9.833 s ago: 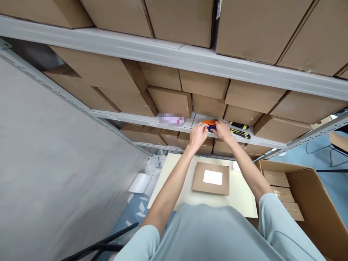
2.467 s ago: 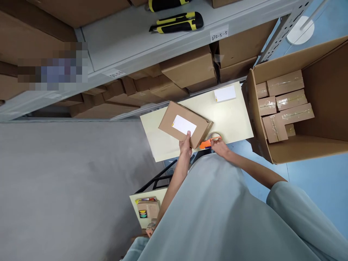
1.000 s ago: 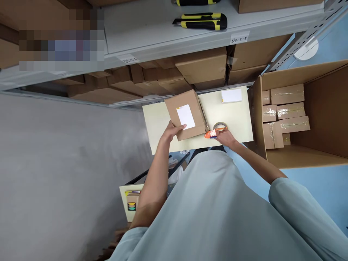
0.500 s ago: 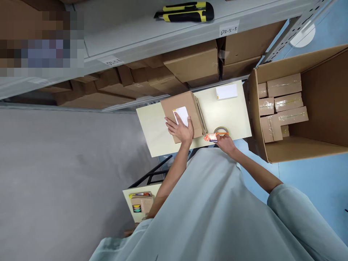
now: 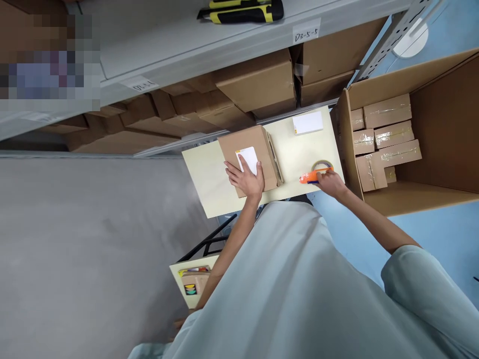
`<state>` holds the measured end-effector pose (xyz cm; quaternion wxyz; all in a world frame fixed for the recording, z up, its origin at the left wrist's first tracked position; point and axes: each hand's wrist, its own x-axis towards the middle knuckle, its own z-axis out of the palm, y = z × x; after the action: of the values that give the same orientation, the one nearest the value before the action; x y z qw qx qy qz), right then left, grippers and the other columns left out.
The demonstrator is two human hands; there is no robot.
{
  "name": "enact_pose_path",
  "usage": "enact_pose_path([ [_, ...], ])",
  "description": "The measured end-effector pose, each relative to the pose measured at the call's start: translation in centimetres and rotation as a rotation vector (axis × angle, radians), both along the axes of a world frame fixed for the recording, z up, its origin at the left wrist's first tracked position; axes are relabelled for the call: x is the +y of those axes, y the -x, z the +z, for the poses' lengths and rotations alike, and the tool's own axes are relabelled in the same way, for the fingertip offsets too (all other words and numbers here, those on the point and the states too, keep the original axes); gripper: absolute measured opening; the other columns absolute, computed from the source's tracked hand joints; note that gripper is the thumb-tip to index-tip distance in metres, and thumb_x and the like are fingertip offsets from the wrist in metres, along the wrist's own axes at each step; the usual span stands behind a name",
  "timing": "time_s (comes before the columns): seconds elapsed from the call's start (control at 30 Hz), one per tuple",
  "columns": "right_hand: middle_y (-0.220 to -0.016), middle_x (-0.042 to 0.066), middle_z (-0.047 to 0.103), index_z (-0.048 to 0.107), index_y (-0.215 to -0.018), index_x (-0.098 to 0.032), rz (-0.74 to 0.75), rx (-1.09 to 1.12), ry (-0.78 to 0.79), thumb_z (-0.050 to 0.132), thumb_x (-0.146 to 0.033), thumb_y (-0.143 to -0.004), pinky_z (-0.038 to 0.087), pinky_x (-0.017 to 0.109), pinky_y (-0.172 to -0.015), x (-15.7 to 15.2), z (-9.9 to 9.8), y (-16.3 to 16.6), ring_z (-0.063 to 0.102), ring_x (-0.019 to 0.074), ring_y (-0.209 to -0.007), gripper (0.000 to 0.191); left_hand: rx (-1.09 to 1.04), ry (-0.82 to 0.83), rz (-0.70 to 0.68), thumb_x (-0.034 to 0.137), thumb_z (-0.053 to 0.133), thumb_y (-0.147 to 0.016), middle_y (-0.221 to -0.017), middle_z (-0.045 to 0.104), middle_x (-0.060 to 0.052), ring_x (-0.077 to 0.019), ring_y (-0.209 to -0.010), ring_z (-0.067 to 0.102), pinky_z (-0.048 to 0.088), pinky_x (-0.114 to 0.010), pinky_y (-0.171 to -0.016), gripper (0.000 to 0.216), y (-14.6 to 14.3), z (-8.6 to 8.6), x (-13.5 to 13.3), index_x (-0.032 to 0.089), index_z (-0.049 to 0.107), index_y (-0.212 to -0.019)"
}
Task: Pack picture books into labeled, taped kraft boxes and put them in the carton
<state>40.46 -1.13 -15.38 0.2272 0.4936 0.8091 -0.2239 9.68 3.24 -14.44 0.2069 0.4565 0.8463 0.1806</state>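
A closed cardboard box (image 5: 250,134) sits tilted slightly on the cream tabletop (image 5: 204,182), with a white label (image 5: 247,155) on its top. My left hand (image 5: 249,180) lies flat over the lower part of that label, fingers spread and touching the box. To the right of the box, my right hand (image 5: 331,182) is closed around an orange tape dispenser (image 5: 309,177), whose ring-shaped roll (image 5: 322,163) shows beyond the fingers. The dispenser is apart from the box. A stack of white labels (image 5: 307,122) lies near the table's far right corner.
On the right stands a big open carton (image 5: 355,149) with several small taped boxes (image 5: 387,110) inside. Behind the table, a grey shelf (image 5: 224,55) holds cardboard boxes (image 5: 258,82) below and a yellow-black utility knife (image 5: 243,12) above. A smaller table (image 5: 179,273) stands lower left.
My right hand has moved right with the tape dispenser, away from the box. My left hand stays flat on the box. The view has shifted slightly.
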Motion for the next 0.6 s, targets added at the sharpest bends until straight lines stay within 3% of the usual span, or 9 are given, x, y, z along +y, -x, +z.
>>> enact_pose_path([
  [0.13,-0.111,0.03,0.08,0.049,-0.147,0.007,0.036,0.041,-0.025,0.05,-0.042,-0.112,0.043,0.044,-0.104,6.5,-1.9,4.5,0.077,0.0377,-0.104,0.06,0.054,-0.014,-0.003,0.061,0.07,-0.097,-0.185,0.01,-0.018,-0.0442,-0.169,0.009,0.022,-0.063,-0.131,0.081,0.2,-0.2,-0.1,0.027,0.047,-0.167],
  [0.27,-0.116,0.031,0.079,0.049,-0.147,0.009,0.123,0.095,-0.007,0.049,-0.033,-0.111,0.042,0.049,-0.108,9.0,-3.5,8.4,0.078,0.0377,-0.106,0.055,0.194,0.056,-0.052,0.064,0.061,-0.101,-0.184,0.013,-0.02,-0.0443,-0.167,0.018,0.022,-0.065,-0.13,0.079,0.3,-0.4,-0.1,0.025,0.045,-0.168],
  [0.43,-0.113,0.033,0.078,0.046,-0.15,0.011,0.178,0.124,0.009,0.048,-0.028,-0.11,0.045,0.054,-0.106,7.8,-4.1,8.8,0.078,0.04,-0.104,0.056,0.289,0.086,-0.078,0.062,0.059,-0.102,-0.18,0.024,-0.021,-0.0433,-0.16,0.033,0.029,-0.063,-0.129,0.073,1.2,-0.1,0.4,0.024,0.051,-0.165],
  [0.6,-0.109,0.029,0.079,0.053,-0.146,0.009,0.241,0.171,0.057,0.041,-0.006,-0.104,0.046,0.053,-0.105,3.7,-3.4,11.3,0.078,0.0357,-0.098,0.046,0.235,0.05,-0.171,0.06,0.059,-0.103,-0.171,0.04,-0.023,-0.0407,-0.157,0.04,0.027,-0.059,-0.131,0.073,2.5,0.5,1.5,0.02,0.051,-0.163],
])
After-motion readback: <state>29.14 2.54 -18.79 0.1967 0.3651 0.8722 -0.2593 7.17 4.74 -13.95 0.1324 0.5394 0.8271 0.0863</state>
